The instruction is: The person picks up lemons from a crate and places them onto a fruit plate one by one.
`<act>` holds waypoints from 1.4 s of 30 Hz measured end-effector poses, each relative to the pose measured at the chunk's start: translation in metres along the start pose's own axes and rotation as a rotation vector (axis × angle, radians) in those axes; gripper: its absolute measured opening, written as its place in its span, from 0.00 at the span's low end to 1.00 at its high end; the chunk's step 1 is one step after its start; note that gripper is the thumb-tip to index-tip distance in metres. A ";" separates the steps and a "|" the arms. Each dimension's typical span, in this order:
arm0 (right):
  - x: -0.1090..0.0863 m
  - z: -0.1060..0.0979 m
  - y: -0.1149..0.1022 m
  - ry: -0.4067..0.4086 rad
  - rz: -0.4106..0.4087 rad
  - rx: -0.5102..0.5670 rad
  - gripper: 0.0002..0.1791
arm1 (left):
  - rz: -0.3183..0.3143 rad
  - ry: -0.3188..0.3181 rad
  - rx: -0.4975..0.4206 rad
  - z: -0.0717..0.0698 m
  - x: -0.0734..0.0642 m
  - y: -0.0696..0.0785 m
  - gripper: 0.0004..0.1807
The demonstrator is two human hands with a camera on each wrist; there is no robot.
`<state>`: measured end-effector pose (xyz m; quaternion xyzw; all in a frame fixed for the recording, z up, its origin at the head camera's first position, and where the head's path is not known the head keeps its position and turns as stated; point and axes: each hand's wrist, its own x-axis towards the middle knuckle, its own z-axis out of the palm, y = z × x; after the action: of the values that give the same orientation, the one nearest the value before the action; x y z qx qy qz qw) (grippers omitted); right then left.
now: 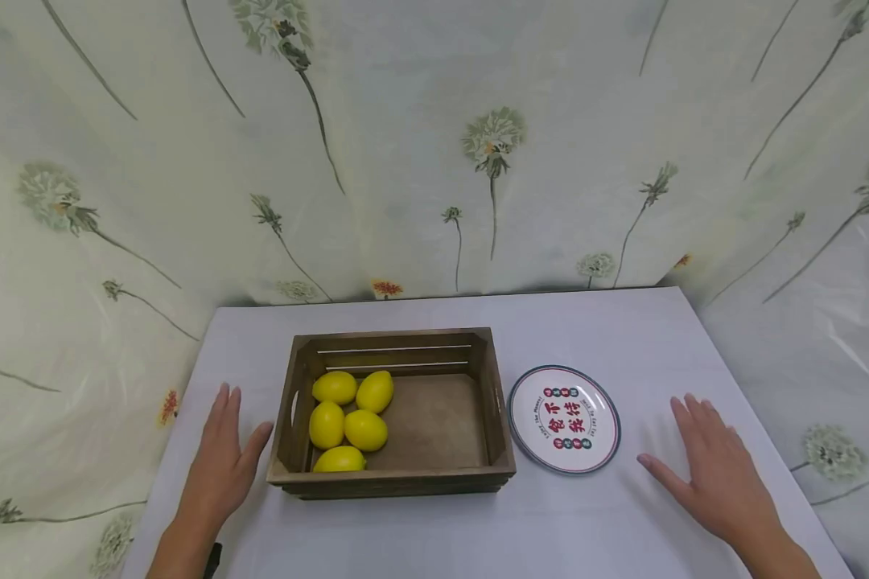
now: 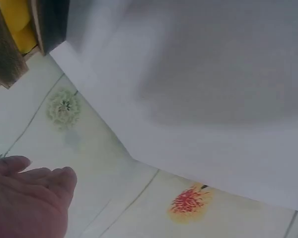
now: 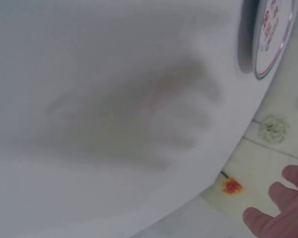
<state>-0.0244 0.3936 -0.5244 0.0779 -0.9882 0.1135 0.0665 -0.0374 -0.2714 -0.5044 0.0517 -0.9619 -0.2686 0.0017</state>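
Left of a brown wooden crate (image 1: 434,482), my left hand (image 1: 220,466) hovers with fingers straight and thumb spread toward the crate wall. Several yellow lemons (image 1: 365,430) lie in the crate's left half; its right half shows bare wood floor. A round white plate (image 1: 601,430) with a dark rim and red lettering sits just right of the crate. My right hand (image 1: 720,474) is to the right of the plate, fingers extended, holding nothing. In the right wrist view, its fingertips (image 3: 283,196) appear at the lower right, with a hand-shaped shadow on the tabletop.
A white tabletop (image 1: 376,535) carries the crate and plate. Behind and on both sides hangs pale cloth (image 1: 405,121) printed with dandelions, meeting the table's back edge. A dark band (image 1: 213,559) shows at my left wrist.
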 end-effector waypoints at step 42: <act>0.110 -0.083 -0.156 -0.049 -0.310 0.246 0.54 | -0.137 -0.136 -0.264 -0.023 0.014 0.077 0.23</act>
<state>-0.0959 0.2483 -0.3943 0.2396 -0.9443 0.2201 0.0490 -0.0586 -0.2188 -0.4455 0.0980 -0.9103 -0.3952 -0.0751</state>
